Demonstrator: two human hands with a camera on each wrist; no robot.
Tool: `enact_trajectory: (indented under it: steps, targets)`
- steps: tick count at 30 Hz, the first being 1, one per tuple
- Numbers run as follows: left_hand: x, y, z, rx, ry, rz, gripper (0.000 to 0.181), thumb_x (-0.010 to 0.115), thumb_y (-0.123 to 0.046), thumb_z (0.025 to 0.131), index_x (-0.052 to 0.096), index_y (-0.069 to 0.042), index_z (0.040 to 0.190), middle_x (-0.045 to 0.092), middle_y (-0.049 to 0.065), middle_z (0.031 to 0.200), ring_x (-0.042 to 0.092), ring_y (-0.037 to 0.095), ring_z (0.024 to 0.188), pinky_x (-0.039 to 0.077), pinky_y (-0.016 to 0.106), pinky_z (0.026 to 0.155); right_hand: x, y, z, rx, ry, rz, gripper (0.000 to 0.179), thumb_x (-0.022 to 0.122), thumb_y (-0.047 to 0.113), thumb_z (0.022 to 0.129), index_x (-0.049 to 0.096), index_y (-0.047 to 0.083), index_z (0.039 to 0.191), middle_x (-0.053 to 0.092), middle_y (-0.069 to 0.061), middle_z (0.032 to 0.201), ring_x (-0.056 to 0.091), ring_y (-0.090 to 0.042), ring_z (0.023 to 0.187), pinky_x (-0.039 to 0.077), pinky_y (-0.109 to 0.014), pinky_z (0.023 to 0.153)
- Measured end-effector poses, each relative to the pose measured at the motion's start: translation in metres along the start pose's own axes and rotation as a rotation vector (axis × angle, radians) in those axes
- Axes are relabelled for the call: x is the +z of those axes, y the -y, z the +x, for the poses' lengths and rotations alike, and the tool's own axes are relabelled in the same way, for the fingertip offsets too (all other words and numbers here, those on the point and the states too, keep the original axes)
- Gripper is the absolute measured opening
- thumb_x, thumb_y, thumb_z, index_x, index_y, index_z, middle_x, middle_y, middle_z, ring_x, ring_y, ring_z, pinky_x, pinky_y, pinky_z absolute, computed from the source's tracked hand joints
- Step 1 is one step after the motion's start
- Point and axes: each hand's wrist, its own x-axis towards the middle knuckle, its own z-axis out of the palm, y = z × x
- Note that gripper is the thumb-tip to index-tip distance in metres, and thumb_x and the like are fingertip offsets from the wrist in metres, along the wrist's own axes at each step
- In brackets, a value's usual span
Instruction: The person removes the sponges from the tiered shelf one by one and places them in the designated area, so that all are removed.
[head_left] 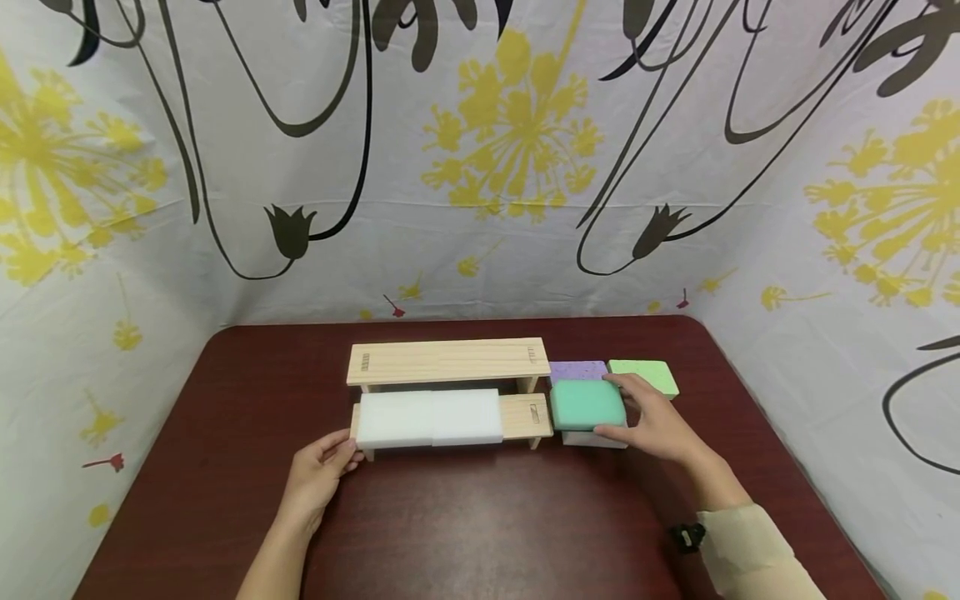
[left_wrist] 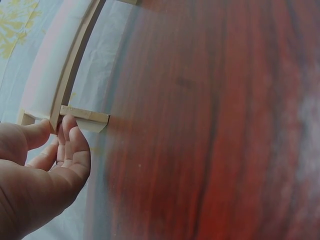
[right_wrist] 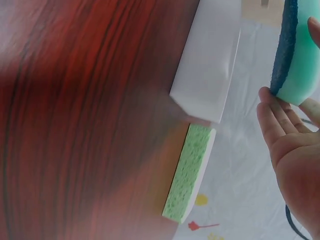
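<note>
My left hand (head_left: 321, 475) pinches the left end of the front wooden rack (head_left: 525, 415) between thumb and fingers. Two white blocks (head_left: 431, 417) lie side by side along that rack, leaving its right end bare. To the right, my right hand (head_left: 651, 417) grips a teal sponge (head_left: 587, 404) by its side. The right wrist view shows the sponge's dark blue scouring layer (right_wrist: 285, 50) and a gap between it and a white box-like block (right_wrist: 207, 60) on the table. The teal sponge partly covers that block in the head view.
A second, taller wooden rack (head_left: 448, 362) stands just behind the front one. A purple sponge (head_left: 576, 369) and a light green sponge (head_left: 645, 375) lie to its right. All stand on a dark red table (head_left: 465, 525), with patterned cloth (head_left: 480, 275) hanging around its back and sides.
</note>
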Motion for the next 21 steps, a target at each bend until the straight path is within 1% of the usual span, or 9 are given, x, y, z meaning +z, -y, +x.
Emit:
enact_trajectory:
  steps: [6,9,11,13,16,18,21]
  targets:
    - [-0.001,0.001,0.000,-0.005,-0.002,0.004,0.036,0.054,-0.005,0.105,0.054,0.013,0.136,0.068,0.022,0.115,0.068,0.013,0.092,0.057,0.021,0.079,-0.006,-0.011,-0.007,0.002,-0.018,-0.003,0.081,0.089,0.025,0.080,0.047,-0.005,0.143,0.052,-0.020,0.137,0.059,-0.036,0.115,0.053,-0.054,0.094]
    - [-0.001,0.001,0.000,-0.006,-0.001,0.003,0.036,0.054,-0.005,0.105,0.054,0.013,0.136,0.068,0.022,0.115,0.068,0.012,0.091,0.057,0.021,0.079,-0.009,-0.016,-0.011,0.008,-0.028,0.003,0.080,0.089,0.022,0.080,0.048,-0.005,0.143,0.053,-0.020,0.136,0.060,-0.037,0.114,0.054,-0.051,0.094]
    - [-0.001,0.001,0.000,-0.006,0.001,0.003,0.036,0.054,-0.005,0.105,0.054,0.013,0.136,0.068,0.022,0.115,0.068,0.013,0.091,0.057,0.021,0.079,-0.011,-0.021,-0.013,0.018,-0.033,0.008,0.080,0.089,0.021,0.079,0.048,-0.005,0.143,0.053,-0.020,0.135,0.060,-0.038,0.114,0.055,-0.043,0.093]
    - [-0.001,0.001,0.000,-0.005,0.001,0.004,0.036,0.054,-0.005,0.105,0.054,0.013,0.136,0.068,0.022,0.116,0.068,0.013,0.092,0.057,0.021,0.079,-0.013,-0.026,-0.016,0.032,-0.038,0.018,0.080,0.089,0.019,0.079,0.048,-0.005,0.142,0.054,-0.021,0.134,0.060,-0.039,0.114,0.054,-0.030,0.093]
    - [-0.001,0.001,0.000,-0.004,0.001,0.005,0.035,0.054,-0.005,0.105,0.054,0.013,0.136,0.068,0.023,0.116,0.068,0.013,0.092,0.057,0.021,0.079,-0.016,-0.033,-0.021,0.056,-0.044,0.030,0.078,0.088,0.016,0.079,0.047,-0.005,0.142,0.053,-0.022,0.134,0.059,-0.040,0.114,0.047,-0.012,0.090]
    - [-0.001,0.001,0.000,-0.003,0.002,0.004,0.036,0.054,-0.005,0.105,0.054,0.013,0.136,0.068,0.023,0.116,0.068,0.013,0.092,0.057,0.021,0.079,-0.018,-0.038,-0.024,0.075,-0.046,0.042,0.076,0.087,0.014,0.080,0.047,-0.005,0.143,0.053,-0.023,0.134,0.058,-0.040,0.114,0.042,-0.006,0.088]
    - [-0.001,0.000,0.000,-0.002,0.004,0.004,0.036,0.054,-0.004,0.105,0.053,0.013,0.136,0.068,0.022,0.116,0.068,0.012,0.091,0.057,0.021,0.079,-0.022,-0.044,-0.029,0.100,-0.048,0.052,0.075,0.085,0.011,0.081,0.046,-0.006,0.143,0.052,-0.024,0.134,0.058,-0.040,0.114,0.042,-0.004,0.085]
